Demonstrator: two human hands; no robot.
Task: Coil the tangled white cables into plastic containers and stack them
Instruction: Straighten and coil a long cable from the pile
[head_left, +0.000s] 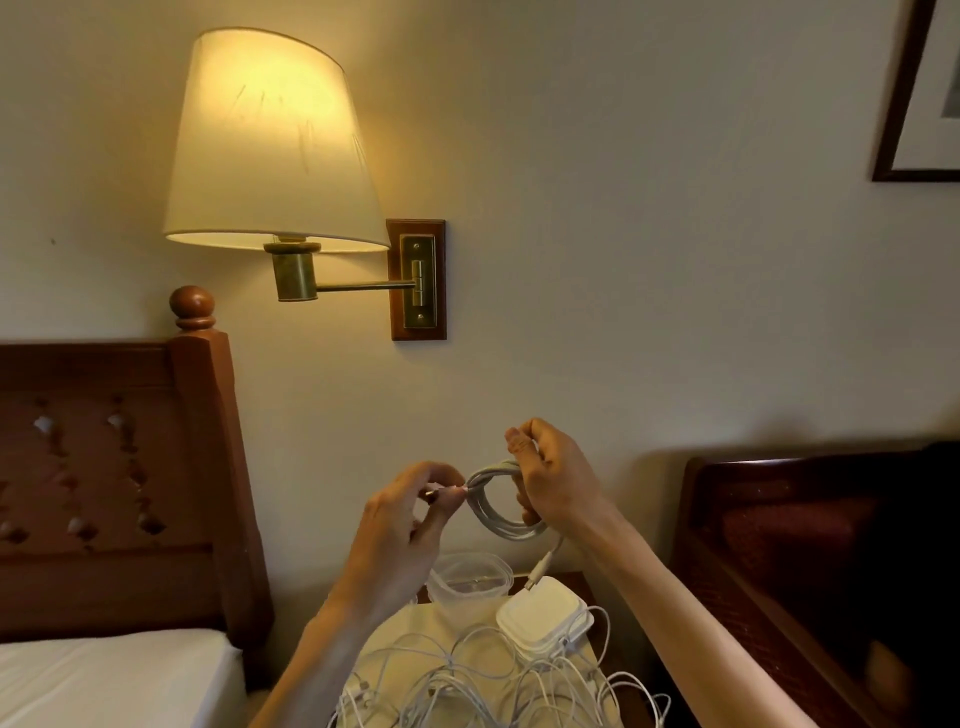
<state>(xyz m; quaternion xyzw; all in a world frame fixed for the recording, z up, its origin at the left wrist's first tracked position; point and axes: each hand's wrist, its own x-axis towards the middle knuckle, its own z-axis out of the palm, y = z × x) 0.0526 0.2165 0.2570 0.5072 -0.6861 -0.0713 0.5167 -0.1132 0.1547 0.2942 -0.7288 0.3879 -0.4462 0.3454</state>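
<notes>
Single head-worn wide-angle view, facing forward at wall (623, 208) with lamp (270, 140) high in frame, tilted only slightly down. Close to both raised hands at lower centre; bench (395, 631) cut off by bottom edge. Headboard (119, 467) at left, picture frame (904, 104) clipped top right.

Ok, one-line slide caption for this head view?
Both hands, left hand and right hand, wind a white cable coil above clear plastic containers.
</notes>
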